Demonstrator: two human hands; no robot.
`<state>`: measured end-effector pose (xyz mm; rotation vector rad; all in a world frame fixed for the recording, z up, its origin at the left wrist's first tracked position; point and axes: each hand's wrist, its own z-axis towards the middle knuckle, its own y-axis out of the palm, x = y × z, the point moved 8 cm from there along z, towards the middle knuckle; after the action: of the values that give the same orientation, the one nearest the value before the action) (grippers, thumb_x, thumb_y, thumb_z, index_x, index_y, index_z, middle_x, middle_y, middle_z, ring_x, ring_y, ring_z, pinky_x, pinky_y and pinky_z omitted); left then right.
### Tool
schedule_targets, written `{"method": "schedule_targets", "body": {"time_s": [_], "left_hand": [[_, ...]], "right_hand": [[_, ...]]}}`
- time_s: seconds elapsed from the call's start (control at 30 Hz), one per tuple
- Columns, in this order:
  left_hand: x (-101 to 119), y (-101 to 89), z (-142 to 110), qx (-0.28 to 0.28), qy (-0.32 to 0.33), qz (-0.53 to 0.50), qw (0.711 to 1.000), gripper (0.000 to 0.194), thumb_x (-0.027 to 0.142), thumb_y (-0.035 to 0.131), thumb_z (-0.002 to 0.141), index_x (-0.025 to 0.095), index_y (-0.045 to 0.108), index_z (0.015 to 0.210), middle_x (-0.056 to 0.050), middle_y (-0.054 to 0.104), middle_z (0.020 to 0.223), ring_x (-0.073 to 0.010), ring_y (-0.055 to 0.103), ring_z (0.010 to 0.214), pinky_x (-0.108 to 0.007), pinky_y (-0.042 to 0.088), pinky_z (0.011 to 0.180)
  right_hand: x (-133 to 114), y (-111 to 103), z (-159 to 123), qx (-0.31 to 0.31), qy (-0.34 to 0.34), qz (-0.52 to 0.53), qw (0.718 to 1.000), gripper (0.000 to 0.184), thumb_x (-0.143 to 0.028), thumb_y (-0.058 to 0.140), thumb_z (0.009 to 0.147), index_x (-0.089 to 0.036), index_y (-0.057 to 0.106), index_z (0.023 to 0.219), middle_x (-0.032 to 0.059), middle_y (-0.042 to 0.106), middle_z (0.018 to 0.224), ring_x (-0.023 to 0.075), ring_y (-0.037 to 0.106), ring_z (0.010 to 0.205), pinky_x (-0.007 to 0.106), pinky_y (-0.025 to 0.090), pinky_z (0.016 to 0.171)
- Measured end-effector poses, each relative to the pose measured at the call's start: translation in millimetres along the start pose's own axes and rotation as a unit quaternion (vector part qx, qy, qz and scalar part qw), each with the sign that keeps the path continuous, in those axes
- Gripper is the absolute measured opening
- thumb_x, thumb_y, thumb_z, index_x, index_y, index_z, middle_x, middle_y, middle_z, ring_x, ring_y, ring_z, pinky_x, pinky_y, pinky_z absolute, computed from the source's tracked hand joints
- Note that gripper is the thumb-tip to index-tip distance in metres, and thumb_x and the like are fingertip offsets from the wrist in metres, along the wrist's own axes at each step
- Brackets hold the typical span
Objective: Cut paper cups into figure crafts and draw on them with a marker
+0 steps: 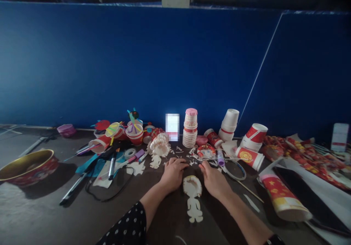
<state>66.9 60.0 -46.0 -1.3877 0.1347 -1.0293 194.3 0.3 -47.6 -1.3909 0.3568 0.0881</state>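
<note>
My left hand [173, 173] lies on the dark table with its fingers stretched out flat, its fingertips beside small white paper scraps [192, 162]. Opposite it, my right hand [214, 179] rests with its fingers bent and pressed together; anything between them is hidden. Between my wrists lies a white paper-cut figure [194, 206] with a raised, frilled ring of paper around its head [192, 186]. A similar frilled paper figure [159, 145] stands behind my left hand. Just past my right hand is a purple marker or glue stick [220, 157].
A stack of paper cups [189, 131] stands behind the hands, near a lit phone [172, 127]. Decorated cups [134, 133], a black pen [112, 166] and a gold-lined bowl [29, 166] are on the left. A red cup [283, 197] and a dark tablet [312, 197] lie right.
</note>
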Motion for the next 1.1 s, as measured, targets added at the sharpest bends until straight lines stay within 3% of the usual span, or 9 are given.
{"method": "schedule_targets", "body": {"time_s": [0.33,0.6,0.93,1.1], "left_hand": [[-1.2,0.8,0.2,0.006,-0.004,-0.001,1.0,0.037,0.012,0.042,0.072,0.028,0.064,0.096,0.001,0.057,0.113,-0.0218,0.042,0.103,-0.04,0.032,0.086],[-0.1,0.6,-0.1,0.004,0.003,-0.001,1.0,0.036,0.013,0.041,0.074,0.027,0.063,0.098,0.0,0.056,0.114,-0.0217,0.041,0.102,-0.039,0.032,0.087],[1.0,-0.7,-0.6,-0.003,-0.002,-0.001,1.0,0.038,0.012,0.04,0.072,0.028,0.063,0.097,0.0,0.056,0.114,-0.0222,0.041,0.103,-0.04,0.031,0.087],[1.1,0.1,-0.4,-0.003,0.001,-0.002,1.0,0.038,0.013,0.041,0.072,0.028,0.063,0.098,0.0,0.056,0.114,-0.0227,0.041,0.103,-0.041,0.032,0.085]], "right_hand": [[2.1,0.5,1.0,0.008,0.016,0.007,1.0,0.023,-0.028,0.024,0.092,-0.018,0.045,0.096,0.0061,0.067,0.075,0.0162,0.063,0.066,0.022,0.029,0.051],[-4.9,0.6,-0.7,0.005,0.01,-0.053,0.999,0.029,-0.031,0.023,0.092,-0.019,0.05,0.088,0.0065,0.068,0.071,0.0172,0.063,0.064,0.024,0.026,0.049],[-2.8,-4.7,0.3,0.023,-0.013,-0.007,1.0,0.032,-0.037,0.025,0.091,-0.024,0.053,0.086,0.0017,0.068,0.069,0.0153,0.063,0.061,0.023,0.025,0.048],[-3.8,-3.1,-1.1,0.029,-0.013,-0.032,0.999,0.032,-0.037,0.024,0.091,-0.024,0.053,0.089,0.002,0.068,0.066,0.016,0.063,0.059,0.023,0.025,0.046]]}}
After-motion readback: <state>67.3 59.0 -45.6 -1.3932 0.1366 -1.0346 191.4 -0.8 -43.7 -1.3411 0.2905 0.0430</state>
